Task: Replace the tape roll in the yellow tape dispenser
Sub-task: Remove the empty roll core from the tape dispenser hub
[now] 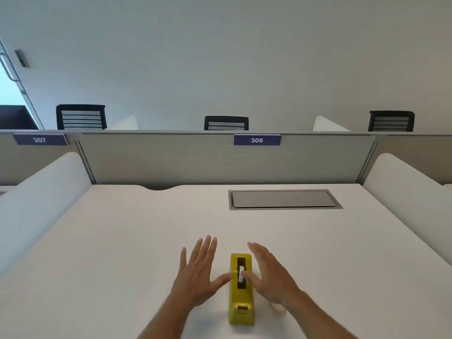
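Soft, even overhead light fills the bright room, cooler and bluish near the glass door (9, 77) at far left. Faint, diffuse shadows sit under both hands and beside the yellow tape dispenser (241, 289). Wide-angle distortion bows the side dividers (41, 199) outward. The picture is slightly soft throughout, with compression blur.

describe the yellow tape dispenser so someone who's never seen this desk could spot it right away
On the white desk under the partition sign reading 306, look at the near edge, well in front of the grey hatch. The yellow tape dispenser stands between the open left hand and right hand. It is the only brightly coloured thing there.
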